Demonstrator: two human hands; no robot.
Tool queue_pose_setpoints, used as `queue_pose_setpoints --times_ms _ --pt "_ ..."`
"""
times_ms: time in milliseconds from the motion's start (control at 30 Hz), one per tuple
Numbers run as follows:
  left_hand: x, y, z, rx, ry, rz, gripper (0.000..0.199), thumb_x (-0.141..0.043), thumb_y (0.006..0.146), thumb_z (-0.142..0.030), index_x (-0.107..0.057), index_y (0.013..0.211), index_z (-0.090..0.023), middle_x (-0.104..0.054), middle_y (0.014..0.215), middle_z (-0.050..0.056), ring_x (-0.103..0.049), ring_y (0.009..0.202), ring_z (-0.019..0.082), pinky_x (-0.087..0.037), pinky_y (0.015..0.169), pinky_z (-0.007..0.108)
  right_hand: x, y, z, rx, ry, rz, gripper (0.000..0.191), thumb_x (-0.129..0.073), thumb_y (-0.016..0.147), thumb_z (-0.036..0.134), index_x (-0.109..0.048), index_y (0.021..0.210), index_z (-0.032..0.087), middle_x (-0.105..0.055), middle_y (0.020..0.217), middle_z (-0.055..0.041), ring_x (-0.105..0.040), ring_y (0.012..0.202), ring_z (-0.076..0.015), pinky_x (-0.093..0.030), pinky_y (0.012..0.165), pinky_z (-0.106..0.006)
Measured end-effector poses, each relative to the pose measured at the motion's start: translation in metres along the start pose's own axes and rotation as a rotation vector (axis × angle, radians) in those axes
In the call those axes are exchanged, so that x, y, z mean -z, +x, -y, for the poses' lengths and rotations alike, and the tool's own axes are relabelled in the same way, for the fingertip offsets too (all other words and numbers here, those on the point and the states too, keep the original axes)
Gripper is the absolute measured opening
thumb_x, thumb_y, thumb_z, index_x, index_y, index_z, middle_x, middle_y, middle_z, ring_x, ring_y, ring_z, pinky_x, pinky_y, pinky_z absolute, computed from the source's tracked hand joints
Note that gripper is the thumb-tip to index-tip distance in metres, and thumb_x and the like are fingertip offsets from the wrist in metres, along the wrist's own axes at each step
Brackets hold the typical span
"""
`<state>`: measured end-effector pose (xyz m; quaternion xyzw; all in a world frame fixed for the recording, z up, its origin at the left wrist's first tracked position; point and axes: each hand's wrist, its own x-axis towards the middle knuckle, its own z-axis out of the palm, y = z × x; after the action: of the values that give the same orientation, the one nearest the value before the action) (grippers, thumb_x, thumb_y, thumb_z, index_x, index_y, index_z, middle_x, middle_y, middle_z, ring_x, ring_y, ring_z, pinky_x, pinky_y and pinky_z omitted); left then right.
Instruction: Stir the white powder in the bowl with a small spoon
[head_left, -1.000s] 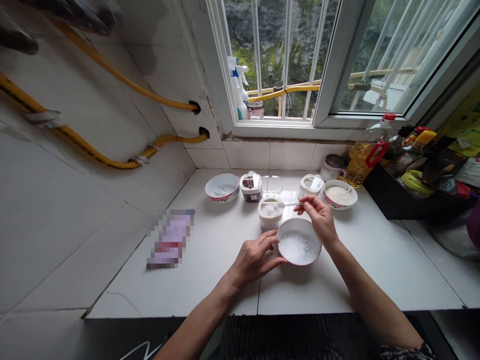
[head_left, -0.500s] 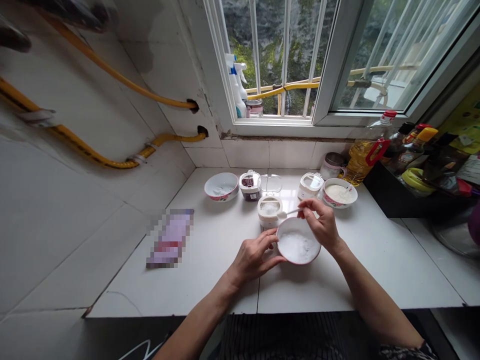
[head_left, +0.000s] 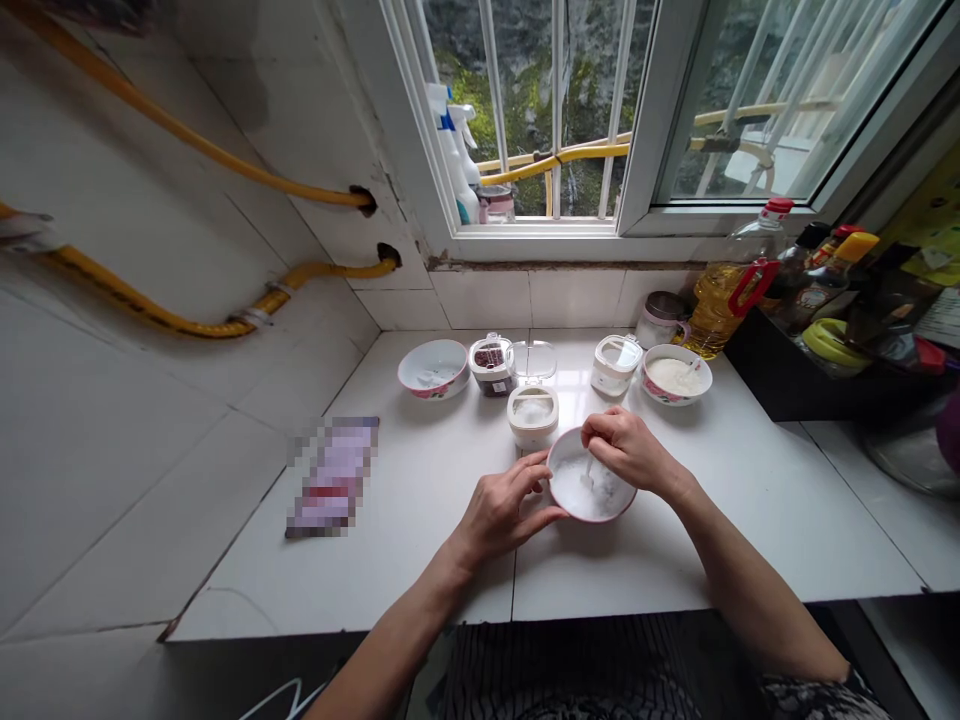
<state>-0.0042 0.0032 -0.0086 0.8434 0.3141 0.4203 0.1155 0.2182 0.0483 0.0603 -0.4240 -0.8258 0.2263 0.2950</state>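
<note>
My left hand (head_left: 517, 500) grips the left rim of a white bowl (head_left: 600, 508), thumb low on its side and fingers at the rim. The bowl holds white grains or powder. Above it, my right hand (head_left: 624, 447) is closed on a small white spoon (head_left: 588, 474), its tip down in the white contents. Just behind the bowl stands a small container (head_left: 533, 432) with its clear lid (head_left: 533, 359) flipped up and something white inside.
Along the back stand a patterned bowl (head_left: 435, 385), a jar of dark red contents (head_left: 493, 380), another lidded container (head_left: 615, 368) and a bowl of pale powder (head_left: 675, 392). An oil bottle (head_left: 720, 305) and a black box (head_left: 780, 375) of bottles are at right. A pixelated purple packet (head_left: 334, 480) lies left.
My right hand has brought the spoon from beside the open container down into the bowl, turning it from level to upright. The left hand keeps its hold. The view has shifted slightly.
</note>
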Motion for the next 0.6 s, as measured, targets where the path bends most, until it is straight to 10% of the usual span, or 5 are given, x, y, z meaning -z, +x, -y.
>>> queue_pose_setpoints --times_ms 267,600 --pt "0.001 0.0 0.0 -0.002 0.0 0.009 0.033 -0.062 0.095 -0.047 -0.057 0.105 -0.016 -0.07 0.12 0.02 -0.075 0.077 0.018 -0.061 0.06 0.027 0.008 0.001 -0.003 -0.228 0.337 -0.036 0.016 -0.045 0.071 0.015 -0.058 0.064 0.019 -0.051 0.047 0.0051 -0.045 0.046 -0.0107 -0.036 0.05 -0.023" --pt "0.002 0.001 -0.001 0.004 0.012 0.013 0.034 -0.061 0.095 -0.049 -0.056 0.105 -0.017 -0.071 0.118 0.018 -0.074 0.073 0.017 -0.061 0.06 0.027 -0.003 0.001 -0.001 -0.019 0.1 -0.072 0.019 -0.045 0.073 0.011 -0.058 0.063 0.021 -0.058 0.051 0.0025 -0.05 0.058 -0.0142 -0.041 0.066 -0.028"
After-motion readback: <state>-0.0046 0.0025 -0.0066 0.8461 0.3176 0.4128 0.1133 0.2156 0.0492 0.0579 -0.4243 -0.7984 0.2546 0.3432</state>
